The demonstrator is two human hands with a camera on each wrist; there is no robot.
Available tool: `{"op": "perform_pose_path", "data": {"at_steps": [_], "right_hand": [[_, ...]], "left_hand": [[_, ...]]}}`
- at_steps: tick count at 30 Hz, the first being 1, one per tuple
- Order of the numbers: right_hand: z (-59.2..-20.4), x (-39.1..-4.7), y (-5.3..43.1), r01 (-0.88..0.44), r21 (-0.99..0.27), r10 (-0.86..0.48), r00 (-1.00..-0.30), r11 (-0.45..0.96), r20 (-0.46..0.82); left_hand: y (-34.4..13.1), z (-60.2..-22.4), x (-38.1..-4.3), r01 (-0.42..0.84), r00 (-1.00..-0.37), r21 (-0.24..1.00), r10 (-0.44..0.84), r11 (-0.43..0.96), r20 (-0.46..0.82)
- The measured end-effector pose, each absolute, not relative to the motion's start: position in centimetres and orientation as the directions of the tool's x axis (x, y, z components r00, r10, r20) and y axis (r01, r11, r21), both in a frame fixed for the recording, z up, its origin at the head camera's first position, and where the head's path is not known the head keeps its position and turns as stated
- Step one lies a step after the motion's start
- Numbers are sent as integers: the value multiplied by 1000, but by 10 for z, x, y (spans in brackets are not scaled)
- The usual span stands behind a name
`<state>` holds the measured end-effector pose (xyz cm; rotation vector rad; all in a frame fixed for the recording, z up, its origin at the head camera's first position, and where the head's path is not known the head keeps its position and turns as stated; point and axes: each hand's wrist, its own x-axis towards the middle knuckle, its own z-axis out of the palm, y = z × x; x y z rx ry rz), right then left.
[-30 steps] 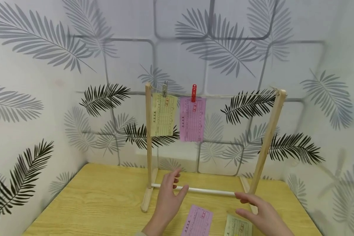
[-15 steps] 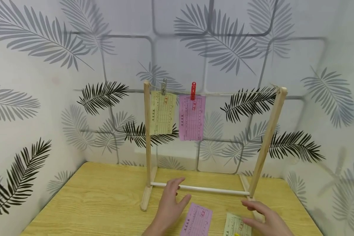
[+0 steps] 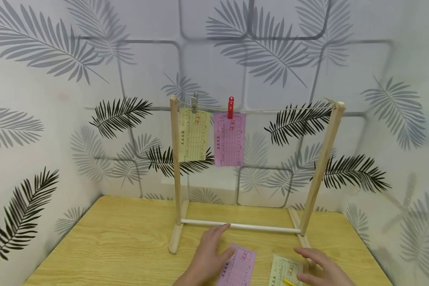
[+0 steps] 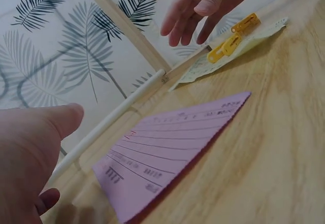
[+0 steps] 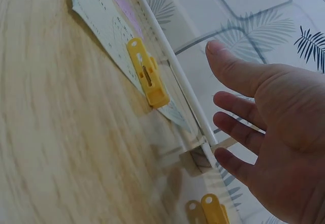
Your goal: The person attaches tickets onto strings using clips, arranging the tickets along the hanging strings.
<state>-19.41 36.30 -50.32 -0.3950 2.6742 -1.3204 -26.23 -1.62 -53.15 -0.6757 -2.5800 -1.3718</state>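
Hovering above the table (image 3: 111, 238), we are holding nothing: our left hand (image 3: 209, 258) is gaping wide, thumb parted from fingers, and our right hand (image 3: 323, 270) is gaping likewise, towards the surface's right edge. The pink sheet (image 3: 240, 264) is lying between them, well in from the surface's far edge; the yellow sheet (image 3: 282, 266) is lying to its right, just beside our right hand, with a yellow clip (image 5: 154, 74) resting on it.

As we judge it, we should be pinching paper lightly by one edge, where the pink sheet seems to be lifting off the surface, rather than pressing down and creasing it. If we are choosing the yellow sheet, we should be taking the clip off first, since it could slide. On the string (image 3: 264, 111), the red clip (image 3: 230, 108) is showing a good hold: it is biting mid-edge, so the hung sheet (image 3: 230, 143) is hanging level.
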Motion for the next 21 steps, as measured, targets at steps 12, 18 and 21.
{"op": "perform_pose_path", "data": {"at_steps": [12, 18, 21], "right_hand": [[-521, -197, 370, -273, -762, -357, -932, 588, 59], [-529, -198, 372, -297, -839, -447, -892, 457, 72], [-531, -198, 372, -270, -888, -487, -871, 372, 61]], "left_hand": [[-17, -540, -260, 497, -862, 680, 393, 539, 319], [-17, -540, -259, 518, -850, 644, 425, 563, 311], [-18, -541, -258, 521, -847, 636, 436, 569, 304]]}}
